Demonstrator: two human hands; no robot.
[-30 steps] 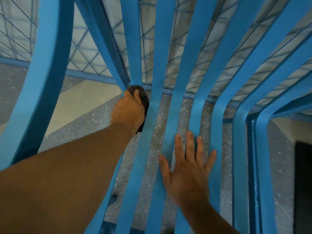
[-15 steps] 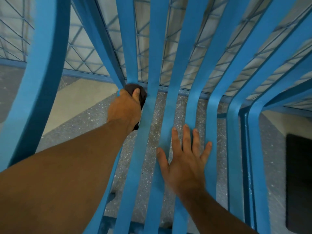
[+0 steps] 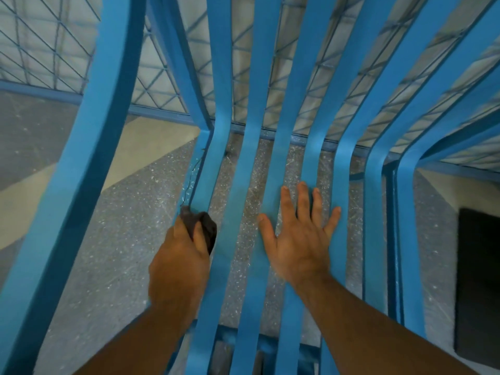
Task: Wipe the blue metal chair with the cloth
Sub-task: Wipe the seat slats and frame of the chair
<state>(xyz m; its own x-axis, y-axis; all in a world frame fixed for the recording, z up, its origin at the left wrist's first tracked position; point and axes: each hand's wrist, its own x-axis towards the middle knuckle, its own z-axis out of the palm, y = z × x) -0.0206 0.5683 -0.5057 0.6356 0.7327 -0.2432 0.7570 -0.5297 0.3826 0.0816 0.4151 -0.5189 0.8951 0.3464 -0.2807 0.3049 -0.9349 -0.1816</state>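
The blue metal chair (image 3: 240, 185) fills the view, its flat slats running from the backrest at the top down into the seat. My left hand (image 3: 180, 263) grips a dark cloth (image 3: 205, 228) bunched against the leftmost seat slat, about halfway along the seat. My right hand (image 3: 297, 239) lies flat with fingers spread on the middle seat slats. A wide curved armrest (image 3: 81, 158) stands to the left.
Speckled grey floor (image 3: 135, 239) shows between the slats, with a pale diagonal stripe at the left. A blue wire-mesh fence (image 3: 54, 58) runs behind the chair. A dark mat (image 3: 479, 280) lies on the floor at the right edge.
My left hand has drawn the cloth down the leftmost slat from the backrest bend toward me along the seat. My right hand stays flat on the middle slats.
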